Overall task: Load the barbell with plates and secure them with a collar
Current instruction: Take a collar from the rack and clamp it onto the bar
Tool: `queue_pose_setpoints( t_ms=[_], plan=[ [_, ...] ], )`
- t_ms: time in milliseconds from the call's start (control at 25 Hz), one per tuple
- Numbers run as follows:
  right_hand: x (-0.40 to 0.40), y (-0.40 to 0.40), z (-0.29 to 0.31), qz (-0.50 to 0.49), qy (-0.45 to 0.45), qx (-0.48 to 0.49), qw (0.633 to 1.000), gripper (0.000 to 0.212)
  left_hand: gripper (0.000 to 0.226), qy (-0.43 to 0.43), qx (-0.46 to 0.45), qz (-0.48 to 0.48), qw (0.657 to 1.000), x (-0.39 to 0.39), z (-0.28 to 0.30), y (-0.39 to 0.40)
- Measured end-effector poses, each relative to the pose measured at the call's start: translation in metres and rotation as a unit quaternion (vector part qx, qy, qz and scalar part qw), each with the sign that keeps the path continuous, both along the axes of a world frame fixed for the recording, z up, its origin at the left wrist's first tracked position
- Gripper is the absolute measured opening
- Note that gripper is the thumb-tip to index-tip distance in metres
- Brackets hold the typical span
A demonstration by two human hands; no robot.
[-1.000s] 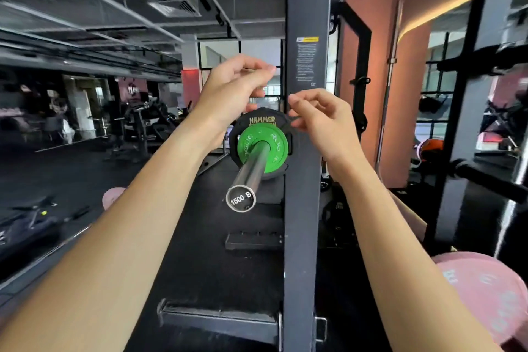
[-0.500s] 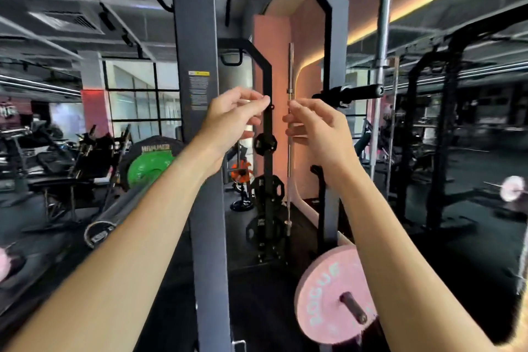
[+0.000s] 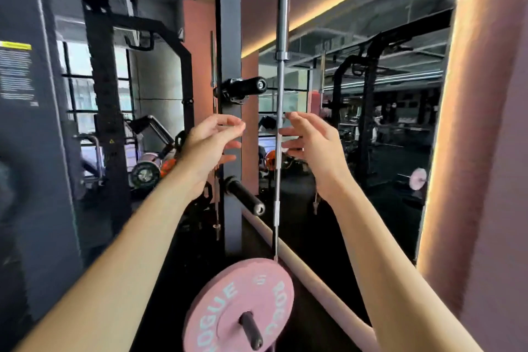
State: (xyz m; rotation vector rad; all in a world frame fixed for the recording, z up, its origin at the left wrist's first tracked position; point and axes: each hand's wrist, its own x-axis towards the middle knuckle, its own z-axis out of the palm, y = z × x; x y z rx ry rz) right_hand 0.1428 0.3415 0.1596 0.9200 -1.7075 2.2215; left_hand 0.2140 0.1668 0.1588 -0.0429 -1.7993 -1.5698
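The view swings right and the loaded barbell with its green plate slides out of sight, so now both hands float in front of the storage posts: the left hand point(image 3: 210, 146) and the right hand point(image 3: 310, 140) are raised side by side, fingers loosely spread and holding nothing. Below them a pink plate point(image 3: 240, 306) sits on a low peg point(image 3: 251, 331) by the rack upright point(image 3: 230, 94), and a spare bar point(image 3: 281, 94) stands on end between the hands. No collar shows here, so my guess is the search for the next piece is on.
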Motion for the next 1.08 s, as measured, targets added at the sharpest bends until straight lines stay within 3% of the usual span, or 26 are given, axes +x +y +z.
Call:
queue_pose_setpoints(
  t_ms=[240,600,840,1080],
  plan=[
    [-0.084,-0.017,-0.007,0.027,-0.009,0.034,0.999,0.017,0.003,-0.002,-0.001,0.050,0.999,-0.059,0.008,-0.011],
    [-0.193,-0.106,-0.017,0.066,-0.019,0.069,0.995,0.014,0.003,-0.001,-0.022,0.093,0.995,-0.160,0.008,-0.083],
    [-0.294,-0.177,0.028,0.043,0.005,0.072,0.996,0.008,0.012,0.036,-0.017,0.101,0.994,-0.248,0.044,-0.145],
    [-0.359,-0.247,0.068,0.066,0.024,0.058,0.996,0.029,0.033,0.042,-0.027,0.109,0.993,-0.316,0.076,-0.190]
  ],
)
